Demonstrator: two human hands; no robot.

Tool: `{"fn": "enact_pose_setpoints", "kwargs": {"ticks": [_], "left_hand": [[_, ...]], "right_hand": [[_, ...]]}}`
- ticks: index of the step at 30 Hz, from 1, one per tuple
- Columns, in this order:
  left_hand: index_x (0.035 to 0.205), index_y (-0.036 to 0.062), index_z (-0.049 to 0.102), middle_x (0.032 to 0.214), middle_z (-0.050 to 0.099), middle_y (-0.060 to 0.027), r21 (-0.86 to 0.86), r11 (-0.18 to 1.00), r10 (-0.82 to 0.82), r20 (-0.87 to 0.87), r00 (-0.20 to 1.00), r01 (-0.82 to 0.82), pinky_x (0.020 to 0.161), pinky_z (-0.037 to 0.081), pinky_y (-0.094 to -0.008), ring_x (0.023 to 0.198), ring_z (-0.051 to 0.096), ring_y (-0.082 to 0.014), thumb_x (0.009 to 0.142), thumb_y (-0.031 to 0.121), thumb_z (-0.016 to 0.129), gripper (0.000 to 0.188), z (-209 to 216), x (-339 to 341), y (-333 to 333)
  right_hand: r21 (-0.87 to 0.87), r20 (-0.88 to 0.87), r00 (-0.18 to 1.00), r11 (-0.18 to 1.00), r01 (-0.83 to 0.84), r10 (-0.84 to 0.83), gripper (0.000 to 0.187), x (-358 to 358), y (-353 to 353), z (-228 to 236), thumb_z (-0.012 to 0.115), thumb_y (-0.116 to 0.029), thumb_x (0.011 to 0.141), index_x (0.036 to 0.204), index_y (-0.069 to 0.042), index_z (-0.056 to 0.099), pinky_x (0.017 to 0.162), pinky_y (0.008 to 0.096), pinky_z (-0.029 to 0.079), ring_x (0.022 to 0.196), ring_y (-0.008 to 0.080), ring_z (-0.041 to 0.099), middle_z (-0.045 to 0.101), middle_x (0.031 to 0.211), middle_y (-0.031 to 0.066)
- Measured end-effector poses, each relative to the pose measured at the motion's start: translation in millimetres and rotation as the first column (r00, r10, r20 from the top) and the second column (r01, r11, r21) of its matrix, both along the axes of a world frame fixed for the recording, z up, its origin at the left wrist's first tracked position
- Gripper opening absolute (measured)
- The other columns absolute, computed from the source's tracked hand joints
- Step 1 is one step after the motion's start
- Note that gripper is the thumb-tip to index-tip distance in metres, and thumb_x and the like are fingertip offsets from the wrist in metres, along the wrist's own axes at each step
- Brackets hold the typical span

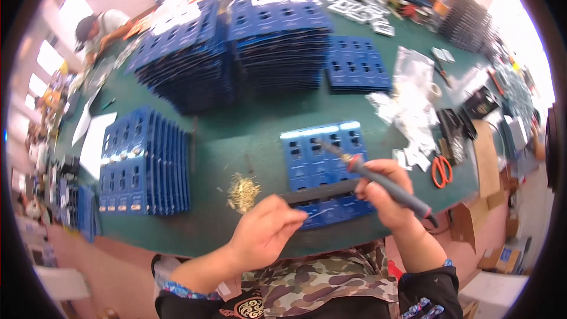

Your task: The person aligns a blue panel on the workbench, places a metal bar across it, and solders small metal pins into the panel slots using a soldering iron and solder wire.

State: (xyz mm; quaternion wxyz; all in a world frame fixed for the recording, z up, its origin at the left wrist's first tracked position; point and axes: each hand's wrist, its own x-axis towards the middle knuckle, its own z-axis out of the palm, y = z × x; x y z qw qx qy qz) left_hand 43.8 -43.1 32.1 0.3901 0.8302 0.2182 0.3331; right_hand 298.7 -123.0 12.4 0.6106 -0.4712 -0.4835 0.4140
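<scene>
My right hand is closed round the grey handle of a soldering iron. The iron's tip points left and up, over the upper part of a blue circuit board panel on the table. Across this panel lies a dark flat bar. At the panel's lower left edge, my left hand is closed in a pinch on what looks like a thin silvery wire. Left of the panel, a heap of small gold-coloured pins rests on the green table.
Tall stacks of blue panels stand at the back, with a shorter stack beside them. More panels stand upright at left. Orange-handled scissors and plastic bags lie at right. Other people work farther off.
</scene>
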Motion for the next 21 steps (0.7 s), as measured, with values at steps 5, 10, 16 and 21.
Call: {"fn": "enact_pose_setpoints", "kwargs": {"ticks": [5,10,16,21], "left_hand": [[0.095,0.0027,0.067,0.077,0.055,-0.0086,-0.05,0.99,0.132,-0.003,0.991,-0.132,0.059,0.044,-0.0296,0.067,0.054,-0.0215,0.08,-0.005,0.069,0.017,-23,-22,-39],[0.094,-0.0004,0.064,0.084,0.054,-0.0044,-0.409,0.886,0.277,0.091,0.956,-0.218,0.061,0.042,-0.0234,0.068,0.05,-0.0115,0.084,-0.003,0.067,0.011,-53,-42,-64],[0.094,-0.0006,0.064,0.086,0.054,-0.0042,-0.286,0.943,0.21,0.114,0.971,-0.171,0.064,0.041,-0.0216,0.073,0.051,-0.0104,0.085,-0.003,0.066,0.009,-41,-36,-87],[0.094,0.0013,0.064,0.09,0.058,-0.0063,-0.265,0.947,0.23,0.152,0.961,-0.184,0.067,0.044,-0.0244,0.074,0.054,-0.0145,0.086,0.0,0.067,0.009,-37,-46,-103]], "right_hand": [[0.11,-0.077,0.974,0.969,0.222,-0.214,0.032,30,-46,-20,0.062,-0.006,0.088,0.115,-0.005,0.046,0.068,0.0231,0.043,0.075,0.0075,0.05,0.054,0.088,0.0016],[-0.051,-0.632,0.494,0.668,0.742,-0.597,0.01,132,-80,-24,0.06,-0.013,0.095,0.099,-0.008,0.053,0.055,0.0228,0.046,0.066,0.0096,0.056,0.058,0.078,0.0027],[-0.151,-0.891,0.169,0.625,0.766,-0.421,0.023,214,-67,-45,0.057,-0.021,0.096,0.102,0.001,0.056,0.069,0.0293,0.056,0.078,0.0199,0.063,0.062,0.087,0.0104],[-0.106,-0.956,0.121,0.7,0.706,-0.267,0.041,233,-16,-49,0.054,-0.036,0.098,0.106,0.004,0.054,0.074,0.0347,0.059,0.08,0.025,0.065,0.063,0.091,0.0146]]}}
